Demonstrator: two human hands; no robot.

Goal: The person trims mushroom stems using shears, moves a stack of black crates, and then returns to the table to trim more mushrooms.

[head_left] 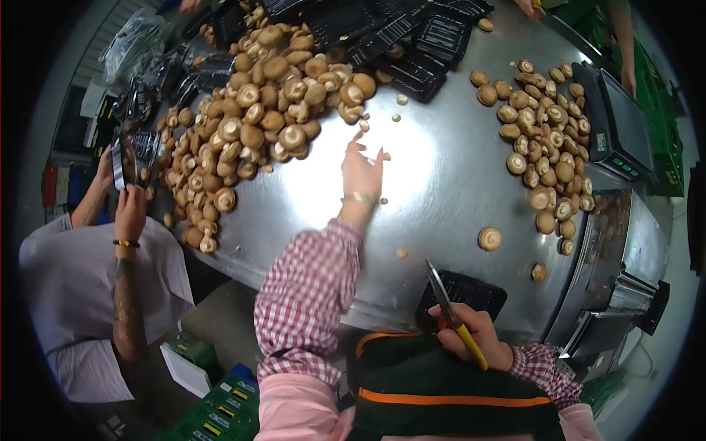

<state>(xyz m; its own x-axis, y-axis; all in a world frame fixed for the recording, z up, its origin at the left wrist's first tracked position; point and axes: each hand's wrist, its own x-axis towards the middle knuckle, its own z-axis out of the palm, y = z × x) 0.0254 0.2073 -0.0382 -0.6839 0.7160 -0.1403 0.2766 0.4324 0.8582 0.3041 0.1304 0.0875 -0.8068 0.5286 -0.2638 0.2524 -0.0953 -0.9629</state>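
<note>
My left hand (pixel 360 176) reaches out over the steel table, its thumb and index finger spread apart. A small mushroom stem piece (pixel 364 126) lies at its fingertips, and the big heap of brown mushrooms (pixel 250 125) is just beyond, up and to the left. Close to my body, my right hand (pixel 482 334) grips a knife (pixel 463 334) by its yellow handle, the blade pointing up and away from me. Below the blade sits a black plastic tray (pixel 482 298), partly covered by the knife and hand. One loose mushroom (pixel 490 238) rests above that tray.
Another pile of mushrooms (pixel 544 140) lies at right beside a scale (pixel 618 125). Black trays (pixel 412 66) are heaped at the back. At left a person (pixel 110 287) holds a wrapped tray (pixel 119 158). Across the table, another person's hand (pixel 528 7) holds a long knife (pixel 570 37).
</note>
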